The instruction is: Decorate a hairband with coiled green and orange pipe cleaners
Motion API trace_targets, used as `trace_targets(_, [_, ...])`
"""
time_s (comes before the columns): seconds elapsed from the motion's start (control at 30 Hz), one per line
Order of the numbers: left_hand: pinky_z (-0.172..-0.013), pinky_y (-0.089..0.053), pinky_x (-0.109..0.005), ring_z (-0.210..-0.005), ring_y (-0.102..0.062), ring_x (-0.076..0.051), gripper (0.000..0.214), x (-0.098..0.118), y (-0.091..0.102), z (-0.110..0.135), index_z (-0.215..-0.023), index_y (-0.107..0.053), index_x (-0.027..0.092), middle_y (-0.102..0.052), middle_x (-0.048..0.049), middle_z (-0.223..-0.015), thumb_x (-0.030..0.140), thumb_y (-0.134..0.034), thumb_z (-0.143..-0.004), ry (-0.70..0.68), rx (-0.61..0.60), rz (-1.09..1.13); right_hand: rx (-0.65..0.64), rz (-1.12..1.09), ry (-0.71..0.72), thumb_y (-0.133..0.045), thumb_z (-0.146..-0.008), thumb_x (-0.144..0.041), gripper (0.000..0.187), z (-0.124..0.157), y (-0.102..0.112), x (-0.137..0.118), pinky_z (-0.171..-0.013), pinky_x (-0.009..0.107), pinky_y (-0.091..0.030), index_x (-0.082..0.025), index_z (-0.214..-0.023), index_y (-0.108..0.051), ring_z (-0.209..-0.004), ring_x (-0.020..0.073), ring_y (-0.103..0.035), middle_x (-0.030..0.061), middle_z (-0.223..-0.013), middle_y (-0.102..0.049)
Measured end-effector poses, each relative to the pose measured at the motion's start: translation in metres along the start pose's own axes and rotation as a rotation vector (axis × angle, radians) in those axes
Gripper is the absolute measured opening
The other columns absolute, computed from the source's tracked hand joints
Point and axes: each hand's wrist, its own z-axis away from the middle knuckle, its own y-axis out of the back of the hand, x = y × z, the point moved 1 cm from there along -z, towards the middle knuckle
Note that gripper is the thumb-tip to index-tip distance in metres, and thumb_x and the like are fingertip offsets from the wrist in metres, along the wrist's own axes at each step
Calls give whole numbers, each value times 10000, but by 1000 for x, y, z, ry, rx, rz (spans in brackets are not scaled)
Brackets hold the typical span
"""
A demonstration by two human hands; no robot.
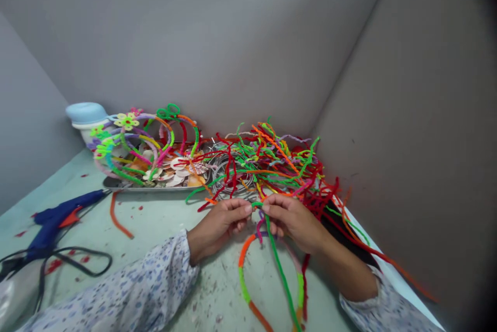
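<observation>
My left hand (pixel 221 223) and my right hand (pixel 292 220) meet above the table, both pinched on a green pipe cleaner (pixel 280 270) at the top of a headband (pixel 245 280) wrapped in orange, green and pink pipe cleaners. The headband hangs down from my fingers toward me. The green strand trails down between my wrists. Just behind my hands lies a big tangled heap of loose pipe cleaners (pixel 279 166) in red, green, orange and purple.
A metal tray (pixel 155 187) at the back left holds finished pipe-cleaner headbands (pixel 135 145) and paper flowers. A blue-lidded white jar (pixel 86 117) stands behind it. A blue glue gun (pixel 58 218) with black cord lies at the left. Bare metal headbands (pixel 225 171) sit under the heap.
</observation>
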Motion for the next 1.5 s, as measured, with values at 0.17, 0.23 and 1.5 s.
trace_targets(0.17, [-447,-230,-175,-474,-371,-28,165,-3,0,0,-790,-601,122,-474,39,-622,257,-685,-745,-5,-2,30,67,-142,106,-590,-794,-338,178,-5,-11,17,-416,163,-333,-167,-825,-555,-405,59,-467,-36,-511,-580])
trace_targets(0.23, [-440,-223,-174,-467,-361,-28,162,-5,-1,0,-789,-595,118,-459,41,-612,254,-676,-754,-12,-2,22,75,-179,134,-597,-793,-339,180,-6,-13,20,-420,162,-350,-168,-831,-554,-410,63,-489,-36,-515,-589])
trace_targets(1.5, [-468,-352,-123,-512,-481,-25,150,-12,-7,4,-875,-598,107,-582,-26,-724,181,-668,-765,63,-71,142,181,-148,167,-626,-768,-337,196,2,-25,16,-442,186,-299,-178,-878,-596,-477,64,-422,-54,-587,-508])
